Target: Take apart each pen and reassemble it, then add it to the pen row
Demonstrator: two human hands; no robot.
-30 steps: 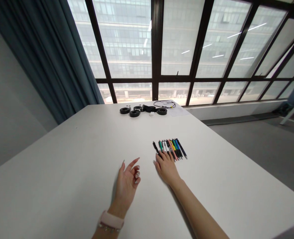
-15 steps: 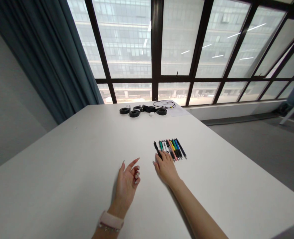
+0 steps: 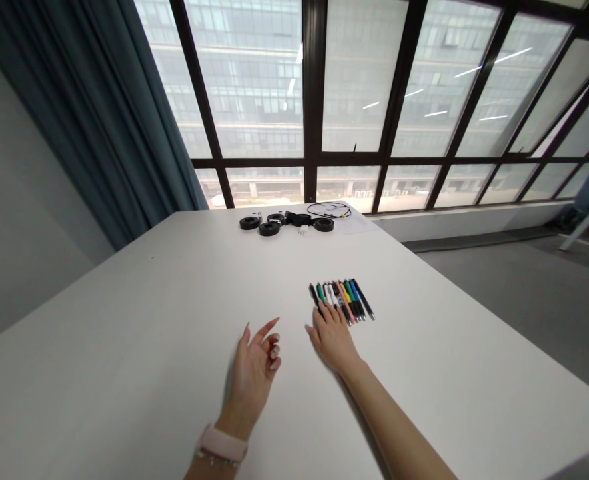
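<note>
Several pens lie side by side in a row on the white table [image 3: 139,360]. At the left end is a black pen [image 3: 314,292], its lower part covered by the fingers of my right hand [image 3: 332,333]. That hand lies palm down with its fingers stretched over the lower ends of the left pens and its thumb held apart. Right of the hand are a pink pen [image 3: 347,303], a blue pen [image 3: 354,293] and, at the far end, a dark pen [image 3: 364,299]. My left hand [image 3: 257,363] rests on the table left of the pens, palm turned inward, fingers loosely curled and apart, holding nothing.
Black tape-like rolls [image 3: 269,229] and a dark strap-like bundle [image 3: 298,219] sit at the table's far end. Near them are a small white item [image 3: 303,230] and a coiled black cable [image 3: 329,211] on a white sheet. Beyond stand windows, with a blue curtain [image 3: 124,133] at left.
The leftmost black pen has shifted slightly right, closer in line with the row. The index finger of my right hand has moved a little with it. My left hand has stayed in place.
</note>
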